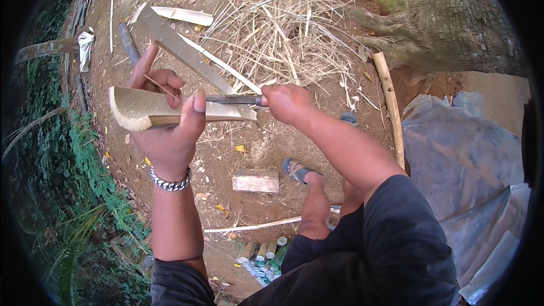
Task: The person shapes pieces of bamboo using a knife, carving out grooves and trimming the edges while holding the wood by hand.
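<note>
While bare brown earth (238, 153) strewn with dry straw (283, 28) is seen outdoors beside a tree root (442, 31), a split bamboo piece (141, 110) is gripped in the left hand (170, 130). A knife (232, 100) is clenched in the right hand (286, 103), its blade laid along the bamboo's top.

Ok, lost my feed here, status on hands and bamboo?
Left hand grips bamboo piece. Right hand holds knife, blade against bamboo. Nothing in the way.
</note>
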The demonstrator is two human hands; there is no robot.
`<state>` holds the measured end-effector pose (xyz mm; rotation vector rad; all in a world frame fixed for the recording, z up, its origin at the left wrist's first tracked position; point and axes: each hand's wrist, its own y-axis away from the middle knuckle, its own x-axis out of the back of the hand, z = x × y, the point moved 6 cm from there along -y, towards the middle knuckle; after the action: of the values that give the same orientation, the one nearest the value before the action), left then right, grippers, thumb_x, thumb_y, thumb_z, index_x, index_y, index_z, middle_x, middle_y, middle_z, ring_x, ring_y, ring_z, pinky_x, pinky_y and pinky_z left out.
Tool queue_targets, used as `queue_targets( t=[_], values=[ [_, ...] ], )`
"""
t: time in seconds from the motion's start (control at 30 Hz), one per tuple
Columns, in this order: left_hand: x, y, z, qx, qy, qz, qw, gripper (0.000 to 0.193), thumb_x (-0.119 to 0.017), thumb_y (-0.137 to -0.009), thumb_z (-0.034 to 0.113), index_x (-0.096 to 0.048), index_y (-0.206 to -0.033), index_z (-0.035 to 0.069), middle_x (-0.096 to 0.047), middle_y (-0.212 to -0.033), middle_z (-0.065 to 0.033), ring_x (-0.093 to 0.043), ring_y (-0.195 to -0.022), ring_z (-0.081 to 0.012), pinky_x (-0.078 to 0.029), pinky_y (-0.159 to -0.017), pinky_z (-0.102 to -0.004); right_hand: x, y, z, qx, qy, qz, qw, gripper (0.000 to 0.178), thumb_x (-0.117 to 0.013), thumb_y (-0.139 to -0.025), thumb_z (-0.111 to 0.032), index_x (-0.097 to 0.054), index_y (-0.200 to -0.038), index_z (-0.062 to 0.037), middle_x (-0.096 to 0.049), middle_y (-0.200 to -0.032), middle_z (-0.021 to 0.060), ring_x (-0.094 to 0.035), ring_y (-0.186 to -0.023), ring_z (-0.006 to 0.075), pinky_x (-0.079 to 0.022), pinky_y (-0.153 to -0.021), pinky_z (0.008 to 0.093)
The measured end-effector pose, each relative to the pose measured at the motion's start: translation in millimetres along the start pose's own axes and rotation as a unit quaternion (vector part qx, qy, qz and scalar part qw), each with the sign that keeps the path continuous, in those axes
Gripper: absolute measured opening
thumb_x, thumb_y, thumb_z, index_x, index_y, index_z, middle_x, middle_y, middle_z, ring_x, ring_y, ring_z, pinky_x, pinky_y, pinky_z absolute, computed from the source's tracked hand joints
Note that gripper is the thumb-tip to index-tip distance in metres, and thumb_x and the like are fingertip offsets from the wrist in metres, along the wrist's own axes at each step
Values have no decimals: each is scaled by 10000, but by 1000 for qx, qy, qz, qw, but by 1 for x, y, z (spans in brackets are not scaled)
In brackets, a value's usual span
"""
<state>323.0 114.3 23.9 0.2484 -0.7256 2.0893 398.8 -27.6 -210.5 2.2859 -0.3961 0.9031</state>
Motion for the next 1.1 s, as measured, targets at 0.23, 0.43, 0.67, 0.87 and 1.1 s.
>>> queue_targets(
  t=[0.23, 0.43, 0.67, 0.87, 1.1],
  values=[
    [-2, 9, 2, 14, 28, -17, 999, 858, -800, -795, 315, -417, -1479, -33, -615, -1018, -64, -467, -747, -63, -420, -715, -223, -2, 8, 3, -18, -8, 5, 1000, 138, -545, -952, -175, -643, -1047, -155, -708, -971, 109, -697, -955, 320, -536, -791, 495],
    [12, 12, -1, -16, 95, 13, 995, 873, -807, -801, 387, -315, -1405, -7, -609, -1056, -118, -485, -744, -86, -436, -720, -244, -27, 11, -15, 2, -81, -7, 997, 142, -630, -883, -148, -637, -1024, -127, -704, -958, 129, -692, -947, 329, -544, -819, 481],
    [37, 22, -13, -18, 118, 53, 991, 848, -836, -778, 404, -366, -1360, 6, -590, -922, -93, -514, -768, -132, -454, -716, -275, -54, 29, -26, -19, -194, -39, 980, 185, -624, -902, -163, -650, -1067, -83, -692, -1011, 172, -682, -965, 358, -548, -850, 482],
    [48, 24, -18, -44, 164, 21, 985, 822, -813, -774, 342, -385, -1392, 10, -566, -945, -105, -505, -780, -154, -431, -725, -320, -81, 36, -27, -64, -248, -78, 963, 213, -639, -876, -164, -638, -1066, -67, -693, -982, 176, -682, -941, 364, -531, -842, 476],
    [56, 32, -22, -37, 161, 29, 986, 881, -813, -764, 373, -381, -1433, -4, -595, -982, -121, -508, -786, -161, -436, -741, -339, -89, 40, -30, -50, -287, -66, 955, 195, -653, -819, -171, -576, -962, -63, -676, -868, 188, -680, -864, 381, -516, -787, 471]
  ],
)
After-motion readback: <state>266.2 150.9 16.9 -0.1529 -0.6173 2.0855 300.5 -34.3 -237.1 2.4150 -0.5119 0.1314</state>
